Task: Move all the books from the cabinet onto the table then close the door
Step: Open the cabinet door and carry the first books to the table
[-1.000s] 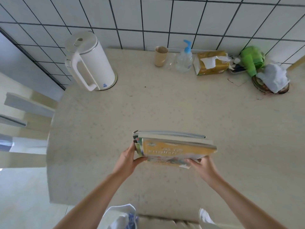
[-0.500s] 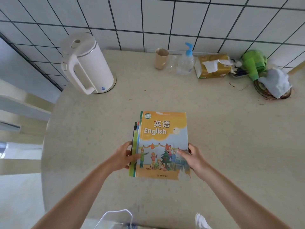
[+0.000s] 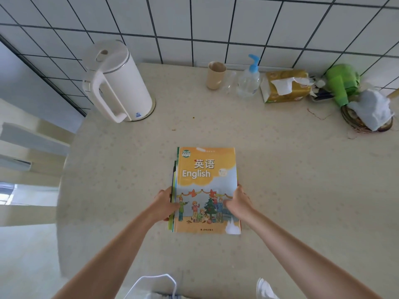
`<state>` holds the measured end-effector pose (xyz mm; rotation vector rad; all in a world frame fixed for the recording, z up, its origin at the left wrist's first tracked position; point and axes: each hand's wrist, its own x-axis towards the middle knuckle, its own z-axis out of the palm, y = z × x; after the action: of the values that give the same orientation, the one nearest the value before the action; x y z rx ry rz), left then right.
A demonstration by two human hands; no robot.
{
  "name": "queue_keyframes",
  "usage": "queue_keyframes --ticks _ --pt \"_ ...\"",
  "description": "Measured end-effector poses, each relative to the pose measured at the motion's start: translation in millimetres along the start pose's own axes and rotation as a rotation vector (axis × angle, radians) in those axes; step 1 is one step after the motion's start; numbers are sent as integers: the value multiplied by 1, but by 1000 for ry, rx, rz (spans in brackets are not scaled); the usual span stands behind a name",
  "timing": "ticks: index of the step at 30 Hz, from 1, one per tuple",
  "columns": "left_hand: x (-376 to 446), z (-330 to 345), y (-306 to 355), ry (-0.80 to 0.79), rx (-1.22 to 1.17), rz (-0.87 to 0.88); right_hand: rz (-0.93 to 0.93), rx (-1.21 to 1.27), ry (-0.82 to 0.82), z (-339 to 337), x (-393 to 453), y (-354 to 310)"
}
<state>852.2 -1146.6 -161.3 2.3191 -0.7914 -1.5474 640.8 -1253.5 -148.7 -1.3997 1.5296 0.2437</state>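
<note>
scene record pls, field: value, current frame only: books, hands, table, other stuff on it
books: stack of thin paperback textbooks, orange "English" cover on top, lying flat
support: beige speckled table
left hand: gripping the stack's left edge
right hand: gripping the stack's right edge
back left: white electric kettle
back row: tan plastic cup, clear pump bottle with blue nozzle, yellow tissue pack
cabinet: not in view

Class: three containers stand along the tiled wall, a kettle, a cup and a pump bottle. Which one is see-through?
The pump bottle, with the blue pump top, right of the cup. It alone is clear; the kettle is opaque white, the cup opaque tan.
</note>
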Motion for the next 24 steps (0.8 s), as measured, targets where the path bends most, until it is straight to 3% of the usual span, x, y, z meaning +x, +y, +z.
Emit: queue_keyframes --ticks 8,14,18,22,24 --pt "-22 18 4 120 0 59 -155 -169 107 -6 -17 8" --pt "-45 19 7 160 86 137 -263 -221 44 -18 -45 31" --pt "-57 19 12 289 119 265 -338 -183 16 -24 -69 58" --pt "-66 35 22 405 185 421 -337 -139 137 -23 -83 94" --pt "-72 51 30 365 173 535 -332 -117 200 -18 -94 108"
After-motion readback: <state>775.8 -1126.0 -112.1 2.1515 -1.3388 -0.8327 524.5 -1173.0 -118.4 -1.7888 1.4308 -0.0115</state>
